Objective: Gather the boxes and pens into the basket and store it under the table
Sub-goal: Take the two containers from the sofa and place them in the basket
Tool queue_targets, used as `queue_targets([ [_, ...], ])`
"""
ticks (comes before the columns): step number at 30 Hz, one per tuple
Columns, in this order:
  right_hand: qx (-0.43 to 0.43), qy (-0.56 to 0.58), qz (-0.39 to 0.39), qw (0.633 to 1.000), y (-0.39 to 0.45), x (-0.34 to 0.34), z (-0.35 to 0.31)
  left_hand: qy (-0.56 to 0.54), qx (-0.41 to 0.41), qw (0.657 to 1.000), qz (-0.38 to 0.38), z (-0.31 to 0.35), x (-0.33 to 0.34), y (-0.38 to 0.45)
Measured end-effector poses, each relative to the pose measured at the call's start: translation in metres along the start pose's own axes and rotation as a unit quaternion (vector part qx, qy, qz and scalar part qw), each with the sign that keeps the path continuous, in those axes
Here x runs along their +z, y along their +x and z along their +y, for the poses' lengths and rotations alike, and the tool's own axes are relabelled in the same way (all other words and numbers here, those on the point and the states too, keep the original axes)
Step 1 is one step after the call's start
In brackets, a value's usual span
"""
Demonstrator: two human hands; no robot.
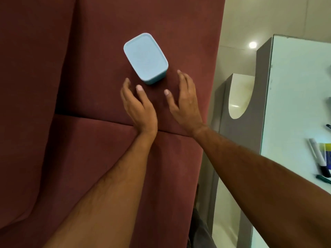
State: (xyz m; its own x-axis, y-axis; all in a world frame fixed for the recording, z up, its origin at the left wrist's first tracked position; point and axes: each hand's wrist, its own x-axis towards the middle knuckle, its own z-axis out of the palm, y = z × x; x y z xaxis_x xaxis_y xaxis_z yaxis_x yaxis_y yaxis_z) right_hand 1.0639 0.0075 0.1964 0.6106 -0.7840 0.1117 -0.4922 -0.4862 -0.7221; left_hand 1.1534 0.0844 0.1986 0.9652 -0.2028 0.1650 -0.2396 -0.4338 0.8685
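A light blue rounded box [146, 57] rests on a dark red cushioned seat [89, 86]. My left hand [138, 108] hovers just below the box's near left corner, fingers apart, holding nothing. To the right of the box's near end is my right hand [184, 102], also spread and empty. Neither hand touches the box. At the far right several pens and markers [318, 158] lie on a glass-topped table [293, 97], beside a yellow and blue item [326, 154] cut off by the frame edge. No basket is in view.
The seat's seam [100, 120] runs across under my wrists. Between the seat and the table stands the table's grey side panel [223, 140] with a rounded cut-out. Pale floor [231, 212] shows below it.
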Motion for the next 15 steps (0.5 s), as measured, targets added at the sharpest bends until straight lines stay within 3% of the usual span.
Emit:
queue_targets([
  [2,0.008,0.035,0.004,0.999,0.006,0.002,-0.009,-0.074,-0.036,0.996,0.044,0.0,-0.001,0.022],
  [5,0.018,0.076,0.007,0.997,0.019,0.011,-0.02,-0.145,-0.112,0.982,0.04,0.0,0.007,0.074],
  [9,0.083,0.123,0.027,0.989,0.027,0.025,-0.032,-0.188,-0.229,0.952,-0.074,-0.002,0.026,0.136],
  [12,0.145,0.178,0.048,0.972,0.027,0.034,-0.042,-0.175,-0.235,0.942,-0.163,0.001,0.033,0.147],
  [15,0.176,0.212,0.069,0.959,0.028,0.04,-0.05,-0.188,-0.225,0.937,-0.188,0.009,0.036,0.145],
])
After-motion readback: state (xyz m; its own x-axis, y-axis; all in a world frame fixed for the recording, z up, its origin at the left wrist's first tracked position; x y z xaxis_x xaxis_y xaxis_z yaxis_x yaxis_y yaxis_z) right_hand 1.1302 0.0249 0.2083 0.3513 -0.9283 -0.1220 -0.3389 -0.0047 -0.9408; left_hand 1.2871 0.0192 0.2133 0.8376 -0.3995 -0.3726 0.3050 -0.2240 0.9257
